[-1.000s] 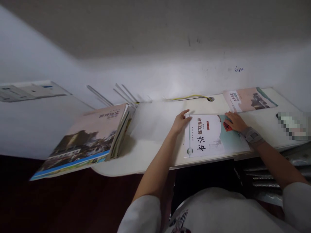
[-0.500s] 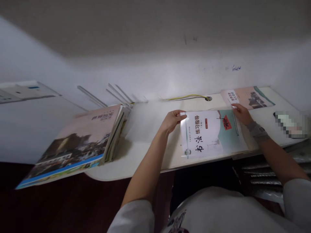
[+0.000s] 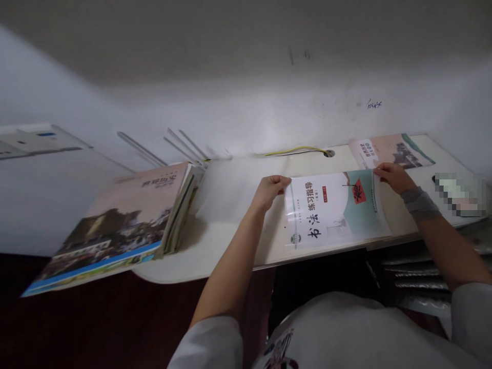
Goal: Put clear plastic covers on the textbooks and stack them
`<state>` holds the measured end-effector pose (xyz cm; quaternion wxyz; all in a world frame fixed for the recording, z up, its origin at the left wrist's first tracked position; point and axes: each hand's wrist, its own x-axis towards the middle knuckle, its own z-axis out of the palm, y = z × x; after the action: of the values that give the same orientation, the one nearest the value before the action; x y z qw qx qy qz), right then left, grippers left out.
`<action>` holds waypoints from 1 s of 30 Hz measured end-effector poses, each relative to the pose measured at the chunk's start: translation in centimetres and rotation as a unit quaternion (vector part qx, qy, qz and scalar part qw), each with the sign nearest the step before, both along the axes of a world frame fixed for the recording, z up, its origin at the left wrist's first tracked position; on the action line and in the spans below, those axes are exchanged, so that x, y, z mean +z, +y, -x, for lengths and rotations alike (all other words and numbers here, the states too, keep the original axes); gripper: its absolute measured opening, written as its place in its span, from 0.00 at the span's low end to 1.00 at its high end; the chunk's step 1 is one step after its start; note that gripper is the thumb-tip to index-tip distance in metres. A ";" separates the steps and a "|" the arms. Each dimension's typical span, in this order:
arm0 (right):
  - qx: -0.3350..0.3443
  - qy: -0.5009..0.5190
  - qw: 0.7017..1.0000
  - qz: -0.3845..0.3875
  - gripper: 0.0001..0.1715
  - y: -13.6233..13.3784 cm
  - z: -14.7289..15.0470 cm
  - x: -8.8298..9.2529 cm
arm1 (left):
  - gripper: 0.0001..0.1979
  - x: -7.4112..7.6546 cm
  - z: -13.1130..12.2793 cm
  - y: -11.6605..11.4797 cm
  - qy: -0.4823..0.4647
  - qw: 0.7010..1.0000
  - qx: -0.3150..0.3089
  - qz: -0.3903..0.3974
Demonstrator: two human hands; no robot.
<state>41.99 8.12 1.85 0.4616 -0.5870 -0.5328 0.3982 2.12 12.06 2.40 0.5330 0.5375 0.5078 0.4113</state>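
A calligraphy workbook [image 3: 326, 215] with a white and green cover lies sideways over the white desk near its front edge. Clear plastic shows around it, reaching past its right edge. My left hand [image 3: 273, 189] pinches the workbook's far left corner between thumb and fingers. At the far right corner, my right hand [image 3: 392, 177] is closed on the workbook's plastic-covered edge; a grey band circles that wrist. Just beyond my right hand lies a pink history book [image 3: 392, 148], partly hidden by it.
A stack of books [image 3: 126, 215] overhangs the left end of the white desk [image 3: 215, 251]. A yellow cable [image 3: 295, 150] enters a hole at the back by the wall. A phone-like object [image 3: 459, 195], pixelated, lies at the right. Plastic-wrapped items [image 3: 418, 282] sit below the desk.
My right hand has slid slightly right along the workbook's far edge. The left hand keeps its hold on the corner. The whole view has shifted a little.
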 end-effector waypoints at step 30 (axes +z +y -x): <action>0.204 -0.573 0.782 -0.136 0.38 0.6 7.0 -5.9 | 0.19 -5.5 -6.8 -0.2 0.499 0.803 -0.130 -0.300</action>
<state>34.99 8.74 -4.06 0.0544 -0.5156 -0.8551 -0.0029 8.87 11.82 -3.09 0.0666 0.8623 0.4806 0.1449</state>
